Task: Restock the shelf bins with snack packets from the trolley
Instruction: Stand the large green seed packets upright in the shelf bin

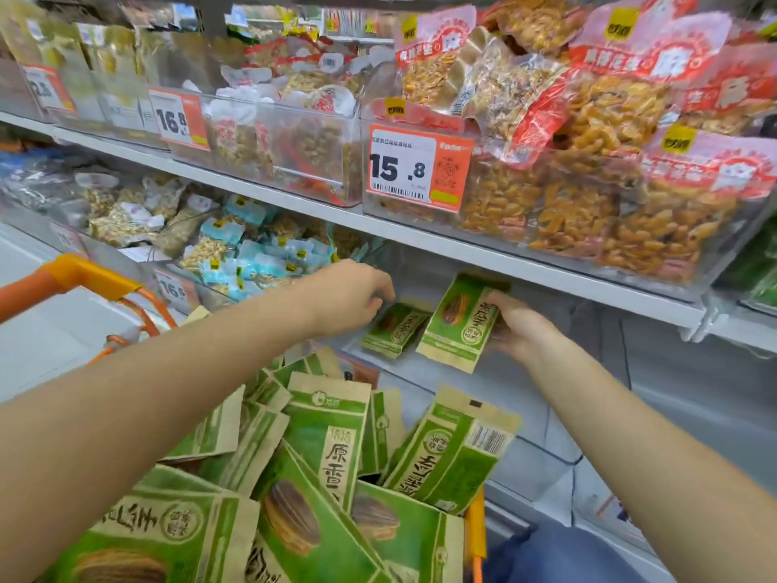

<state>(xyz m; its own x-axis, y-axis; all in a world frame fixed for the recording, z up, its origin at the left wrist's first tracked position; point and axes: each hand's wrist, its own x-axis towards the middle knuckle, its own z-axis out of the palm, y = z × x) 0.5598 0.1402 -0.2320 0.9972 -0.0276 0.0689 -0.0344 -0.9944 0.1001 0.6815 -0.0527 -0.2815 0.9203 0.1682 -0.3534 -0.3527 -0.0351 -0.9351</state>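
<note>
- The right hand (519,328) holds a packet (460,324) by its far edge, fingers curled round it, inside the clear bin (420,374) under the middle shelf (462,250).
- That packet is flat, green with kraft-brown ends, a dark striped seed printed on its face and a round seal low down; it stands tilted, its top toward the shelf edge.
- The left hand (353,298) reaches into the same bin, its fingertips curled down on the top end of a second packet (395,330); whether they pinch it or only touch it I cannot tell.
- The second packet has the same green and brown print and lies leaning, just left of the first.
- The trolley (84,275), orange-handled, sits below the arms, heaped with more such packets (323,439) lying at all angles, one showing a barcode.
- Upper bins hold orange and pink snack bags (588,191) behind a price tag (414,166) reading 15.8.
</note>
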